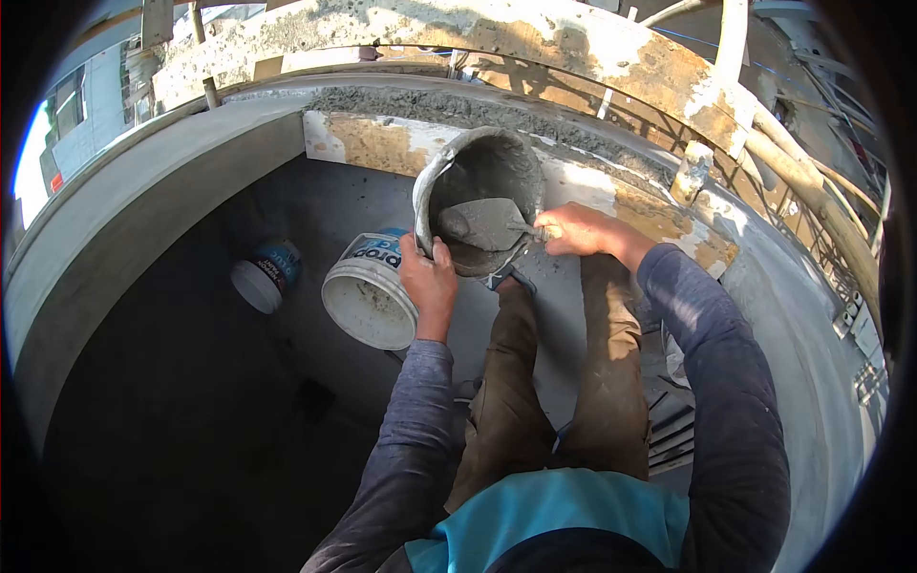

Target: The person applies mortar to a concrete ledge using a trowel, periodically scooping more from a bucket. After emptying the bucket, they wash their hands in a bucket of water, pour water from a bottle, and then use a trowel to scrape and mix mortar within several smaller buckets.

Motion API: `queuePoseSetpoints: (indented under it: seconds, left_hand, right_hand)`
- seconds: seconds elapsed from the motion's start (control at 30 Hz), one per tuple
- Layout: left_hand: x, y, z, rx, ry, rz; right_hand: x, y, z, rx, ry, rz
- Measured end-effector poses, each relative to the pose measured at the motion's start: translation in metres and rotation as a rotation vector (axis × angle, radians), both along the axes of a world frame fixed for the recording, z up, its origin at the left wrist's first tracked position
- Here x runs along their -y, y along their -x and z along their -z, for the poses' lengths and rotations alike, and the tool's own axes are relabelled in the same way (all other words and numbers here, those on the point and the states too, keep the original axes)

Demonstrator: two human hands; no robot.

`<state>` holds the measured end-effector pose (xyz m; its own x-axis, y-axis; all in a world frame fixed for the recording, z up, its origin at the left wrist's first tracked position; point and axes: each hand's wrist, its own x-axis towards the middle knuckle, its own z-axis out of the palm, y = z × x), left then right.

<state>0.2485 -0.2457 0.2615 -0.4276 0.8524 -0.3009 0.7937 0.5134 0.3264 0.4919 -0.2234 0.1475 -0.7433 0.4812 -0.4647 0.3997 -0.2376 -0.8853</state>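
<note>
I count two hands in my feed, and both are busy with the same vessel. The left hand [428, 277] is clamped on the lower rim of one grey mortar bucket [489, 164], fingers curled over the edge. It holds the bucket tipped so that the mouth faces the camera. The right hand [583, 229] is closed in a fist around the handle of a single trowel [484, 224]. The trowel's blade lies inside the bucket and carries a load of wet grey mortar.

The bucket is held out past the person's knees, in front of a stained board [377, 143] that runs along the curved concrete wall [143, 191]. I cannot tell whether bucket and board touch.

Down on the shaded floor I count two white pails, both with blue labels. The larger pail [368, 301] shows just beside the left wrist, with its open mouth toward me (the inside looks smeared grey). The smaller pail [260, 279] is well apart to the left, and I cannot tell whether its white end is a lid or a base.

Two legs in brown trousers [611, 382] stretch forward between two blue-grey sleeves [726, 382]. A second, wider plank [573, 48] arcs above the wall. Several poles [812, 191] cross at the right, too tangled for me to count.
</note>
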Motion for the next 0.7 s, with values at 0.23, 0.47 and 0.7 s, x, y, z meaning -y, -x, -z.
queuePoseSetpoints:
  seconds: [0.23,0.47,0.7]
  left_hand:
    - [-0.003,0.001,0.004,0.032,-0.027,0.066]
    - [0.000,0.002,0.011,0.013,-0.065,0.131]
    - [0.001,-0.004,0.011,-0.009,-0.062,0.124]
  right_hand:
    - [0.025,-0.105,0.001,0.094,0.037,0.249]
    - [0.029,-0.282,-0.041,0.651,-0.043,0.573]
    - [0.070,-0.334,-0.010,1.191,-0.403,0.609]
